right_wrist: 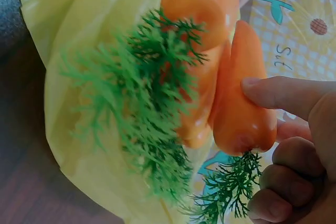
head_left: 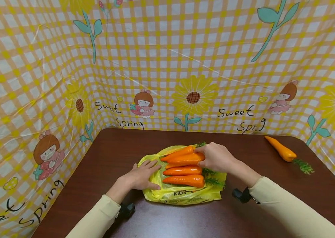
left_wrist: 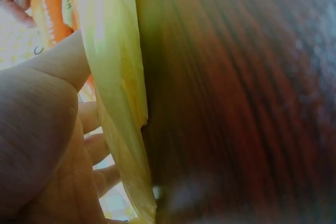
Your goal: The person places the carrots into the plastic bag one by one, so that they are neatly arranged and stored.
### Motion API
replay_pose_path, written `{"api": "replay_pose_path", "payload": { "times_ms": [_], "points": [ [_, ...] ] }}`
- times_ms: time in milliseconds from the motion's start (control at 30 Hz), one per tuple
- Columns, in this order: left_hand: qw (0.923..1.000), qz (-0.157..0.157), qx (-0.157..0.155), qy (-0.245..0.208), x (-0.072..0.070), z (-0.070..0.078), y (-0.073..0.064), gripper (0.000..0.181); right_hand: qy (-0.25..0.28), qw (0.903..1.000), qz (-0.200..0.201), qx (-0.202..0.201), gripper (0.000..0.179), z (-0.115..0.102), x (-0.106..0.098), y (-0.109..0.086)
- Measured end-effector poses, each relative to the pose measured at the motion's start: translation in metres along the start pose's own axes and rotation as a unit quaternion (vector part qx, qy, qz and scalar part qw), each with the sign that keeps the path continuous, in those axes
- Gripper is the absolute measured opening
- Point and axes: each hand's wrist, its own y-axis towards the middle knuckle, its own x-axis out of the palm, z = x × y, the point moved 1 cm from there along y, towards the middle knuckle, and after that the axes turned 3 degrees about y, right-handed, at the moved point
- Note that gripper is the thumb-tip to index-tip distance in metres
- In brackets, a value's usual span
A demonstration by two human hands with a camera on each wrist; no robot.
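Observation:
A yellow plastic bag (head_left: pixel 161 195) printed "KIDS" lies on the table with several orange carrots on it, their tips to the left and green tops to the right. My right hand (head_left: pixel 217 157) pinches the thick end of one carrot (right_wrist: pixel 244 95) between thumb and fingers; in the head view this carrot lies near the back of the row. Beside it, the front carrot (head_left: pixel 183 180) rests untouched. At the bag's left side, my left hand (head_left: pixel 140 177) touches the plastic with spread fingers. The left wrist view shows yellow film (left_wrist: pixel 113 66) across those fingers.
A single carrot (head_left: pixel 281 148) with a green top lies at the back right of the dark brown table (head_left: pixel 102 185). A checked cloth (head_left: pixel 167 66) with sunflowers hangs behind and along both sides.

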Motion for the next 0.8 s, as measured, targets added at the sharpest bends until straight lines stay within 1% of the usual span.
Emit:
{"api": "replay_pose_path", "payload": {
  "times_ms": [167,267,367,500,600,800],
  "points": [
    [1.0,-0.005,0.0,-0.002,0.006,0.001,-0.003,0.088,-0.014,0.9999,-0.003,0.004,0.041,-0.002,0.011,-0.003],
    [1.0,-0.006,-0.001,-0.001,0.008,0.0,-0.002,0.089,-0.029,0.9995,0.01,-0.006,0.04,-0.003,0.015,-0.003],
    [1.0,-0.001,-0.001,0.001,0.006,0.0,-0.001,0.089,-0.041,0.9989,0.019,-0.014,0.04,-0.003,0.017,0.0],
    [1.0,0.001,-0.001,0.002,0.002,-0.002,0.001,0.088,-0.031,0.9994,0.008,-0.013,0.043,-0.003,0.017,0.004],
    [1.0,0.001,0.0,0.002,0.003,-0.003,0.001,0.088,-0.019,0.9998,-0.002,-0.009,0.045,-0.005,0.017,0.004],
    [1.0,0.007,0.002,0.0,0.002,-0.002,0.001,0.087,-0.005,1.0,0.003,0.001,0.044,-0.007,0.011,0.002]
  ]
}}
